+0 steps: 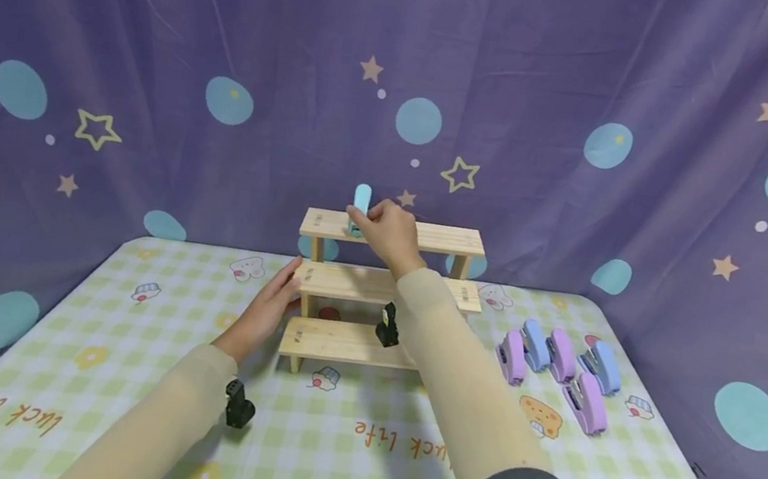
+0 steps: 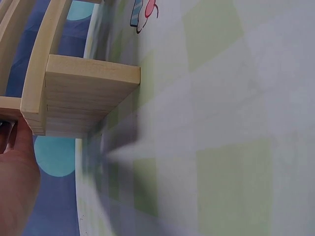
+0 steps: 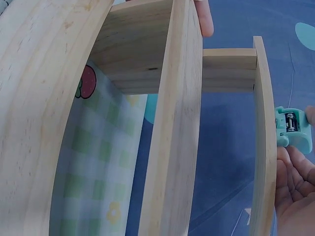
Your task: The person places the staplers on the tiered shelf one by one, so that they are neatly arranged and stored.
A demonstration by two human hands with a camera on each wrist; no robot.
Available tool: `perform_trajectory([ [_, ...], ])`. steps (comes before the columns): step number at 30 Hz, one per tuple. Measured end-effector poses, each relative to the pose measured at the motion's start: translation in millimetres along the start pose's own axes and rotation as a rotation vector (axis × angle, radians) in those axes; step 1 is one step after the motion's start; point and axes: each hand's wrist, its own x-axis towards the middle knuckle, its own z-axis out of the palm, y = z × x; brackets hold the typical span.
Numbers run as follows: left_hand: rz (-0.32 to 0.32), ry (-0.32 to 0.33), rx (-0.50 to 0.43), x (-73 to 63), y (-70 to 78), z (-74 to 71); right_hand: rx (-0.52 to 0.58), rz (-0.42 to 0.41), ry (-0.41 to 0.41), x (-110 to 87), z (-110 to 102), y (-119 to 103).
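Note:
A three-tier wooden shelf (image 1: 338,339) stands on the table. At the left part of its top board, my right hand (image 1: 391,232) pinches a teal stapler (image 1: 362,199), which stands on end. The right wrist view shows the stapler's end (image 3: 292,129) against the top board, with fingers around it. My left hand (image 1: 265,306) holds the left end of the middle board, with one fingertip (image 3: 204,18) showing over the board in the right wrist view. In the left wrist view, only part of the left hand (image 2: 19,169) shows, beside the wooden frame.
Several purple and light blue staplers stand on the right side of the table, among them a purple stapler (image 1: 586,402) and a blue stapler (image 1: 601,367). A patterned tablecloth (image 1: 172,340) covers the table. A purple curtain (image 1: 297,25) hangs behind the shelf.

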Motion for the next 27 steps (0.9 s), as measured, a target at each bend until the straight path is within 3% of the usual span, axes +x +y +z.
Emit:
perform_trajectory([
  [6, 0.003, 0.004, 0.006, -0.9, 1.0, -0.3, 0.015, -0.001, -0.005, 0.0, -0.8, 0.7],
  [20, 0.022, -0.006, -0.006, -2.1, 0.4, -1.2, 0.097, -0.05, -0.143, -9.4, -12.1, 2.3],
  [27, -0.04, -0.029, -0.036, -14.9, 33.1, 3.4, 0.091, -0.079, -0.184, -14.8, -22.7, 3.1],
])
